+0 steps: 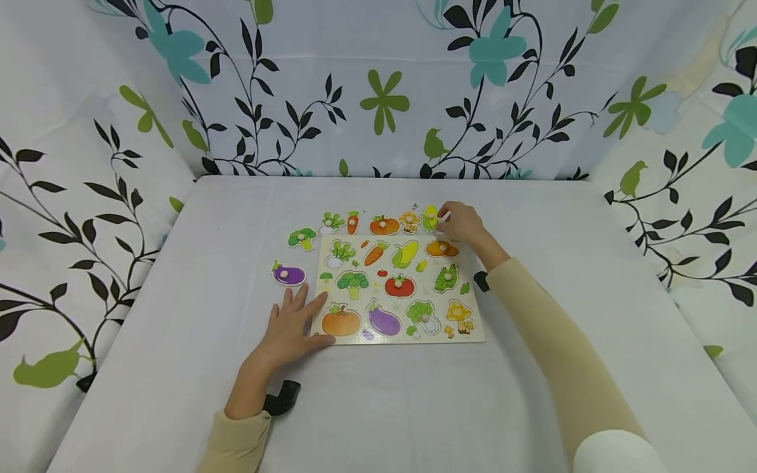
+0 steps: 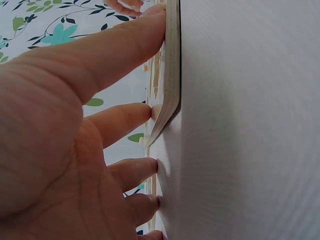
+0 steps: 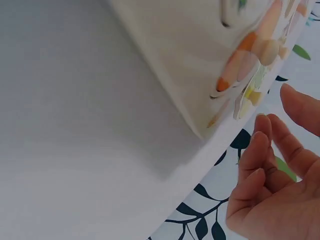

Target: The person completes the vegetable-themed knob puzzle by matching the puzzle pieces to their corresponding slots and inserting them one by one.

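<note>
A wooden vegetable puzzle board lies flat on the table, a tomato piece with a knob in its middle row. My left hand is spread over the board's lower left corner, thumb on the front edge; in the left wrist view its fingers are straight and apart. Just beyond the board's far right corner, my right hand is beside a loose corn piece. The right wrist view has that hand's fingers loosely bent, with a gap between them and the corn piece.
Along the board's far edge lie loose pieces: a leafy white vegetable, a carrot, a pumpkin and a mushroom. Broccoli and eggplant pieces lie left of it. Patterned curtains surround the white table.
</note>
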Motion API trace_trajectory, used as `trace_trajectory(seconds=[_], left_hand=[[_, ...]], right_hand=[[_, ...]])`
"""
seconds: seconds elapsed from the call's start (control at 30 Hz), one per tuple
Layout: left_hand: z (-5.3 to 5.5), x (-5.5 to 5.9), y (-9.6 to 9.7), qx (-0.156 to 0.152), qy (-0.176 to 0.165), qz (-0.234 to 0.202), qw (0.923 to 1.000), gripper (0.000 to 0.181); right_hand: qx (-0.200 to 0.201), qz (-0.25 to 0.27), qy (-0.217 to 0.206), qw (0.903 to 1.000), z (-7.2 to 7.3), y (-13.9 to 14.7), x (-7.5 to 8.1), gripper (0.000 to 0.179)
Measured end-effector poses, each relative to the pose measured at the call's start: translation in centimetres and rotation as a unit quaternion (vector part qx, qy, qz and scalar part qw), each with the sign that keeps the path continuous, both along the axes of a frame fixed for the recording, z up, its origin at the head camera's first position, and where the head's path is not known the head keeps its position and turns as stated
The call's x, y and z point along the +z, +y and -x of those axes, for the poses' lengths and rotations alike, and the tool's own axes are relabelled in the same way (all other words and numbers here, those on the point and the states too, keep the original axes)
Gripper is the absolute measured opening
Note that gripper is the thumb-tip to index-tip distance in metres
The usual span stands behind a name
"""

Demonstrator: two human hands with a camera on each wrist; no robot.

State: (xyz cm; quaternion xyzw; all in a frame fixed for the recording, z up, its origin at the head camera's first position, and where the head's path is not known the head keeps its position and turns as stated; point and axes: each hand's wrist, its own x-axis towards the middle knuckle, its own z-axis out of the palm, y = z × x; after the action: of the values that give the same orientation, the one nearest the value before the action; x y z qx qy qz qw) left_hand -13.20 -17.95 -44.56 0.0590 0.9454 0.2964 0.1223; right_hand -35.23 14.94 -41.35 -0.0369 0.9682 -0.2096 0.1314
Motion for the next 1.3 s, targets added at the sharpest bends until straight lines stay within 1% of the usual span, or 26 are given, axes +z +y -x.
trace_trajectory(seconds=[0.1, 0.2, 0.3, 0.4, 0.5, 0.57, 0.63, 0.77, 0.87, 0.93, 0.97, 1.03, 1.17, 1.23, 1.3], left_hand=[[0.0, 0.0, -0.2, 0.0, 0.0, 0.001, 1.0, 0.084], [0.0, -0.1, -0.3, -0.002, -0.002, 0.004, 1.0, 0.085], [0.1, -0.1, -0.3, 0.0, -0.005, 0.006, 1.0, 0.085], [0.0, -0.2, -0.1, 0.001, -0.003, 0.006, 1.0, 0.084], [-0.1, -0.1, 0.0, 0.004, 0.0, 0.008, 1.0, 0.084], [-0.1, -0.1, 0.0, 0.006, 0.002, 0.01, 0.9999, 0.084], [-0.1, -0.2, 0.0, 0.007, 0.002, 0.011, 0.9999, 0.084], [0.0, -0.3, -0.1, 0.006, 0.001, 0.008, 0.9999, 0.084], [0.0, -0.4, -0.1, 0.005, 0.0, 0.006, 1.0, 0.085], [0.0, -0.5, -0.1, 0.004, 0.0, 0.006, 1.0, 0.085], [0.0, -0.4, -0.1, 0.003, 0.0, 0.006, 1.0, 0.085], [0.0, -0.3, -0.1, 0.003, -0.001, 0.004, 1.0, 0.085], [0.0, -0.1, 0.0, 0.003, -0.002, 0.002, 1.0, 0.084], [0.0, -0.1, 0.0, 0.003, -0.002, 0.003, 1.0, 0.084], [-0.1, 0.0, 0.1, 0.003, -0.003, 0.005, 1.0, 0.085]], right_hand=[[0.021, 0.008, 0.01, 0.9997, 1.3, -0.9, -0.1, 0.034], [0.028, 0.004, -0.005, 0.9996, 2.1, -1.5, -0.2, 0.034], [0.014, 0.013, -0.036, 0.9991, 2.6, -1.7, -0.4, 0.031], [-0.007, 0.031, -0.052, 0.9981, 3.0, -1.3, -1.0, 0.025], [-0.013, 0.048, -0.047, 0.9977, 3.3, -1.1, -1.5, 0.019], [-0.006, 0.046, -0.037, 0.9982, 3.4, -1.1, -1.6, 0.016], [0.004, 0.032, -0.023, 0.9992, 3.4, -1.2, -1.5, 0.014], [0.021, 0.004, 0.026, 0.9994, 2.9, -1.4, -0.9, 0.012], [0.034, 0.016, 0.066, 0.9971, 2.2, -1.5, -0.3, 0.011], [0.049, 0.035, 0.079, 0.995, 1.4, -1.7, 0.0, 0.011], [0.058, 0.045, 0.08, 0.9941, 1.0, -1.8, 0.1, 0.011], [0.077, 0.059, 0.067, 0.993, -0.1, -2.2, 0.3, 0.012], [0.108, 0.062, 0.021, 0.992, -2.3, -3.2, 0.1, 0.013], [0.121, 0.058, 0.001, 0.991, -3.0, -3.8, -0.1, 0.013], [0.124, 0.057, -0.016, 0.9906, -3.4, -4.3, -0.3, 0.014]])
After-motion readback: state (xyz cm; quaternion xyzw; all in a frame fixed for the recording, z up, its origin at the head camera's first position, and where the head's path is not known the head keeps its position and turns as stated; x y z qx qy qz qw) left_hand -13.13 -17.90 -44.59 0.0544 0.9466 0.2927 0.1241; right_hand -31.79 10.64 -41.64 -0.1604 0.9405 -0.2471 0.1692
